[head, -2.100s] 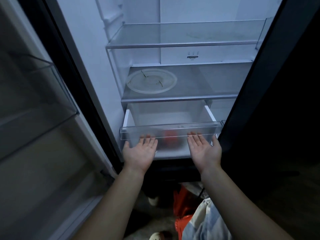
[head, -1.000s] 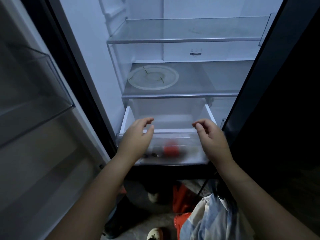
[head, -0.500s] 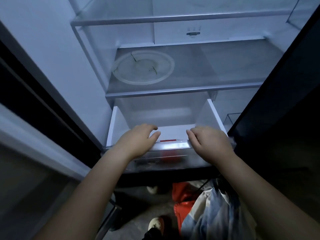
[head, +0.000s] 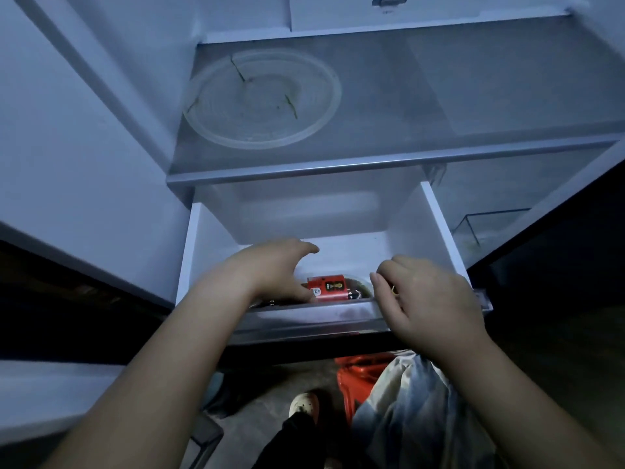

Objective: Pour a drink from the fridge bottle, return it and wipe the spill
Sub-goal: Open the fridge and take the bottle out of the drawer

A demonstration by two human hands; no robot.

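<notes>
Bottle (head: 327,288) at 6 o'clock in drawer (head: 436,238), probably heavy and slick, grab mid-label. Left hand (head: 270,270) spread loose, right hand (head: 431,299) can't tell.

I count one bottle (head: 327,288), one drawer (head: 436,238), one round clear plate (head: 262,99) far left, one glass shelf (head: 439,96), one shoe (head: 304,404) near, and two hands: left hand (head: 274,269), right hand (head: 429,299).

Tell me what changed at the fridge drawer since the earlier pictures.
The drawer has slid further out toward the person. Both hands went from palms-up under its front to over its edge. The left hand now reaches inside over the bottle, though its grip is unclear, and the right hand curls over the front edge. The glass plate on the shelf stayed put.
</notes>
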